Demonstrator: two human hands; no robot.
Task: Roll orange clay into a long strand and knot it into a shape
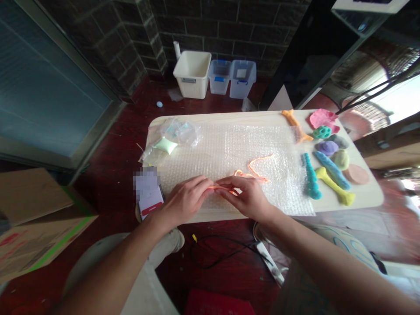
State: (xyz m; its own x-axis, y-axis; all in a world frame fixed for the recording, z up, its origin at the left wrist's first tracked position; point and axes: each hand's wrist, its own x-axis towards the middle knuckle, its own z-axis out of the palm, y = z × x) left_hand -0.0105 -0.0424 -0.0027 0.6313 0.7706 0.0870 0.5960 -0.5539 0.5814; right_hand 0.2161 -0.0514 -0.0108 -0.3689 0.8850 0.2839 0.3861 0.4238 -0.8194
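An orange strand (215, 187), thin and cord-like, is stretched between my two hands over the table's near edge. My left hand (189, 196) pinches one part of it with thumb and fingers pressed together. A short way to the right, my right hand (248, 195) is closed on the strand too, thumb below and fingers above. Beyond the right hand, the rest of the strand lies in loose loops, with one end trailing to the far right. Beneath it a sheet of bubble wrap (213, 148) covers much of the tabletop.
Coloured clay-like shapes, including a yellow bone (334, 187) and a teal tapered piece (310, 175), lie at the table's right. Clear plastic bags (183, 131) and a pale green packet (166, 145) are far left. A phone (151, 201) sits at the left edge; bins (193, 83) stand behind.
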